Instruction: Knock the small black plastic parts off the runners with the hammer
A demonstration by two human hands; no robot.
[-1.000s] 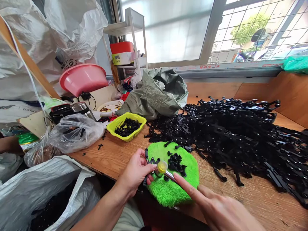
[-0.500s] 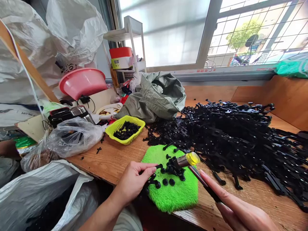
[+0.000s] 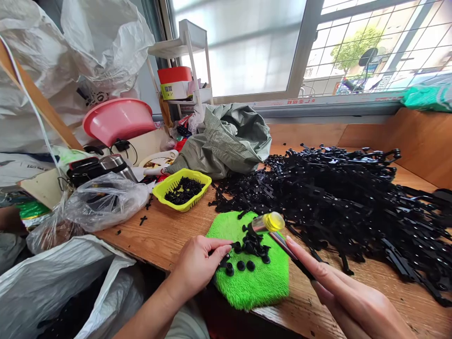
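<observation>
— Looking through the head camera: left hand [image 3: 197, 266] low centre, fingers pinched on a black plastic piece [image 3: 226, 263] at the near-left edge of the green pad [image 3: 261, 282].

— And right hand [image 3: 356, 301]?

— Lower right, wrapped round a small hammer [image 3: 278, 235]; handle slanting up-left, yellow head [image 3: 273, 221] raised just above and right of the piece. Closer to the piece: left.

A single head-worn camera looks forward and down over a wooden surface [image 3: 169, 230]. It sits close above the left hand [image 3: 197, 266] and right hand [image 3: 349, 301] at the bottom edge, and faces a window [image 3: 240, 47] beyond, with wide-angle bending.
</observation>
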